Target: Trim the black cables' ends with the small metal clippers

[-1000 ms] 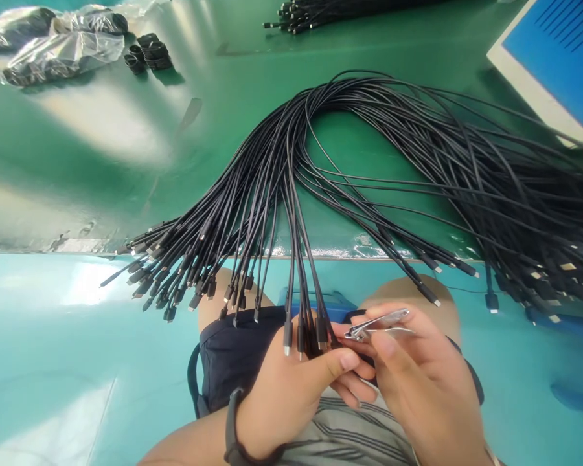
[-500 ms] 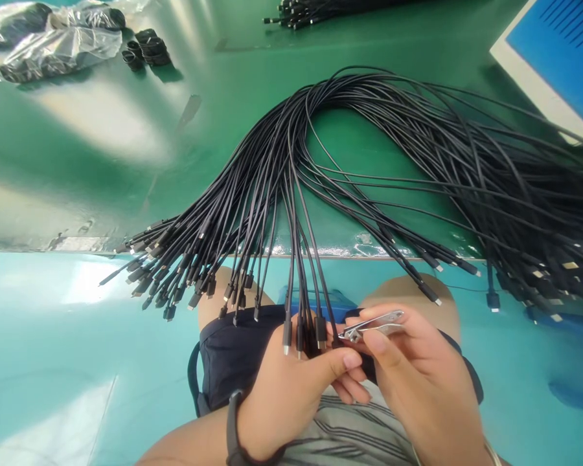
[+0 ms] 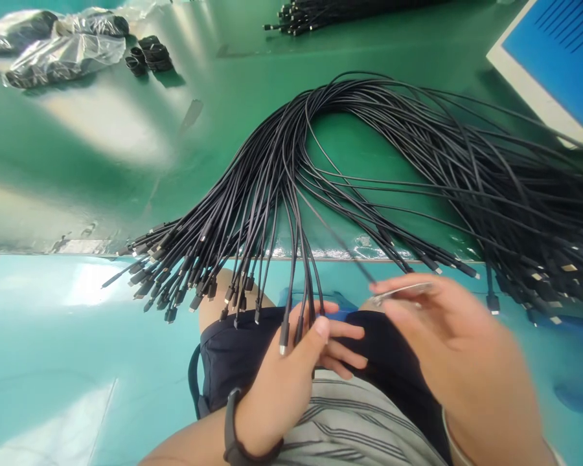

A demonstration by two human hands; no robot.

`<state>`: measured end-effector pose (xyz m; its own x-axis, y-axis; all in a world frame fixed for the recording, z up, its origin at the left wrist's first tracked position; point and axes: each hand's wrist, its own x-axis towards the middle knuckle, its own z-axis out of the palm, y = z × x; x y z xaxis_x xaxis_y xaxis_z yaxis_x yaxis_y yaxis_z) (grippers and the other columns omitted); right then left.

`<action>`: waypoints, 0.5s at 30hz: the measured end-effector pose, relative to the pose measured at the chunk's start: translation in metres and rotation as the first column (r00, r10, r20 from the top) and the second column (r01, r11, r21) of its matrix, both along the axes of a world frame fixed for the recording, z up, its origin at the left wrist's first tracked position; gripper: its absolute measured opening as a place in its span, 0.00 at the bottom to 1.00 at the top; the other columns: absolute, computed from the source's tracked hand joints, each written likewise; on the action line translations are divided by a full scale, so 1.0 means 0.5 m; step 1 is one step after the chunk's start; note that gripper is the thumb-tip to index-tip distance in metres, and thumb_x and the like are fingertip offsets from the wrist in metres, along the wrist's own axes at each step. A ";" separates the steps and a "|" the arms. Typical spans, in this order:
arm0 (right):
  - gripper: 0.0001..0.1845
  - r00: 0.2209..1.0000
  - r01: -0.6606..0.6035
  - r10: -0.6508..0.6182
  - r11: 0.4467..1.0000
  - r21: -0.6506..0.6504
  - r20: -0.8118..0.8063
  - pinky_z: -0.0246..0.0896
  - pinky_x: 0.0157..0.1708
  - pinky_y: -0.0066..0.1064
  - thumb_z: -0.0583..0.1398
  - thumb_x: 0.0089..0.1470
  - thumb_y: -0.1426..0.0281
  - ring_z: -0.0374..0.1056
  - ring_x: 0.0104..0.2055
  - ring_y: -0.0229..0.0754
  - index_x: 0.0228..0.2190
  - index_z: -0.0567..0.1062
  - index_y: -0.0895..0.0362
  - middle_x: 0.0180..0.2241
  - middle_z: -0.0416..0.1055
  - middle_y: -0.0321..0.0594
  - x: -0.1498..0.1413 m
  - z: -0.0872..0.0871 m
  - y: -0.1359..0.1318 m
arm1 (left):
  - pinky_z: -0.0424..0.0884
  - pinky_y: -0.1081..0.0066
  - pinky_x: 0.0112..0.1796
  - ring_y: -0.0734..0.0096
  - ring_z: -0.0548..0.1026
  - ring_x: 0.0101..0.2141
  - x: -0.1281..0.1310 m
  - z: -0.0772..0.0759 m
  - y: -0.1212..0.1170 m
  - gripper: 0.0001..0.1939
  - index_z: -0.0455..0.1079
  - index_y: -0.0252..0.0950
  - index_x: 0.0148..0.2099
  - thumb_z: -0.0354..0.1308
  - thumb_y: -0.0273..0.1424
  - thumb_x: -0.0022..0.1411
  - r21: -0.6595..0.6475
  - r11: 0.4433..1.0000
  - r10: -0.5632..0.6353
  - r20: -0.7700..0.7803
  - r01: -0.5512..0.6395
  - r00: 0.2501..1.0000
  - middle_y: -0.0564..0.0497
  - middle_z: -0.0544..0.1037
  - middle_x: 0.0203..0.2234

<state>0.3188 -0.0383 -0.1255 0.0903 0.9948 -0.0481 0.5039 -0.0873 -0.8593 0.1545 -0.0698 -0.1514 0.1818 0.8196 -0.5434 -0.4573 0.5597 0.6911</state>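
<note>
A big bundle of black cables (image 3: 369, 149) lies fanned over the green table, its plug ends hanging past the front edge above my lap. My left hand (image 3: 291, 375), with a black wristband, is closed on a few hanging cable ends (image 3: 296, 317) between thumb and fingers. My right hand (image 3: 447, 349) is up and to the right, blurred by motion, and pinches a small metal clipper (image 3: 401, 292). One cable (image 3: 340, 243) runs up from near the clipper's tip toward the bundle.
Clear plastic bags (image 3: 53, 39) with black items and small black coils (image 3: 148, 55) sit at the far left. Another cable bunch (image 3: 320, 13) lies at the far edge. A blue-and-white tray (image 3: 548, 58) is at the top right. The table's front edge (image 3: 78, 246) borders a teal floor.
My right hand has pulled away up and to the right with the clipper. My left hand has shifted slightly, still gripping the hanging cable ends.
</note>
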 end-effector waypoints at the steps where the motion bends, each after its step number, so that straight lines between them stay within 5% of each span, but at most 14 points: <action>1: 0.06 0.970 0.071 -0.103 0.986 0.150 0.218 0.66 0.45 0.44 0.60 0.57 0.65 0.72 0.43 0.51 0.37 0.75 0.53 0.38 0.76 0.43 0.006 0.003 0.007 | 0.76 0.71 0.28 0.65 0.82 0.29 -0.001 0.000 -0.001 0.13 0.64 0.34 0.48 0.53 0.38 0.68 0.000 1.000 0.016 -0.010 -0.016 1.000 0.42 0.83 0.36; 2: 0.07 0.909 0.118 -0.217 0.953 0.278 0.356 0.62 0.50 0.46 0.60 0.57 0.66 0.70 0.48 0.54 0.37 0.75 0.54 0.40 0.76 0.45 0.010 0.006 0.012 | 0.75 0.71 0.28 0.65 0.82 0.28 -0.002 0.000 -0.001 0.12 0.64 0.34 0.47 0.52 0.37 0.69 -0.005 1.000 0.021 -0.020 -0.021 1.000 0.41 0.83 0.36; 4: 0.07 0.869 0.182 -0.330 0.906 0.382 0.368 0.60 0.53 0.45 0.61 0.57 0.67 0.68 0.52 0.54 0.37 0.76 0.55 0.42 0.76 0.47 0.008 0.009 0.014 | 0.75 0.73 0.27 0.67 0.81 0.27 -0.003 0.002 0.001 0.10 0.65 0.33 0.44 0.53 0.35 0.68 -0.016 1.000 0.010 -0.030 -0.011 1.000 0.42 0.83 0.35; 7: 0.05 0.985 0.141 -0.132 0.987 0.075 -0.108 0.69 0.43 0.40 0.61 0.58 0.65 0.73 0.43 0.50 0.37 0.76 0.51 0.41 0.77 0.43 -0.013 0.001 -0.001 | 0.74 0.76 0.26 0.69 0.81 0.27 -0.006 0.004 0.008 0.08 0.68 0.32 0.41 0.58 0.33 0.65 -0.028 0.999 -0.022 -0.013 0.021 1.000 0.43 0.83 0.34; 9: 0.06 0.845 -0.043 -0.058 0.983 -0.176 -0.531 0.71 0.37 0.40 0.61 0.58 0.63 0.75 0.35 0.46 0.38 0.74 0.49 0.39 0.78 0.41 -0.031 -0.012 -0.012 | 0.72 0.79 0.23 0.73 0.79 0.24 -0.008 0.003 0.012 0.07 0.70 0.30 0.38 0.60 0.31 0.63 -0.019 0.999 -0.035 -0.010 0.035 0.999 0.45 0.82 0.30; 11: 0.06 0.638 -0.165 -0.126 0.941 -0.295 -0.760 0.72 0.34 0.41 0.61 0.59 0.63 0.73 0.29 0.43 0.38 0.73 0.49 0.38 0.78 0.40 -0.047 -0.025 -0.017 | 0.69 0.81 0.21 0.77 0.77 0.20 -0.011 0.001 0.015 0.06 0.71 0.30 0.36 0.61 0.29 0.62 -0.003 0.999 -0.038 -0.018 0.038 0.999 0.48 0.81 0.27; 13: 0.06 0.545 -0.158 -0.205 0.927 -0.339 -0.813 0.73 0.36 0.40 0.62 0.58 0.63 0.74 0.30 0.42 0.37 0.73 0.51 0.35 0.78 0.39 -0.057 -0.034 -0.015 | 0.68 0.81 0.20 0.78 0.76 0.20 -0.013 -0.001 0.015 0.05 0.72 0.30 0.37 0.61 0.29 0.62 0.007 1.000 -0.030 -0.019 0.030 0.999 0.50 0.80 0.26; 15: 0.08 0.548 -0.118 -0.245 0.924 -0.363 -0.800 0.73 0.39 0.37 0.65 0.55 0.63 0.76 0.34 0.43 0.35 0.74 0.52 0.32 0.77 0.38 -0.061 -0.038 -0.009 | 0.68 0.81 0.20 0.77 0.77 0.21 -0.015 -0.002 0.015 0.05 0.73 0.31 0.38 0.62 0.28 0.61 0.013 1.000 -0.015 -0.006 0.015 1.000 0.51 0.80 0.25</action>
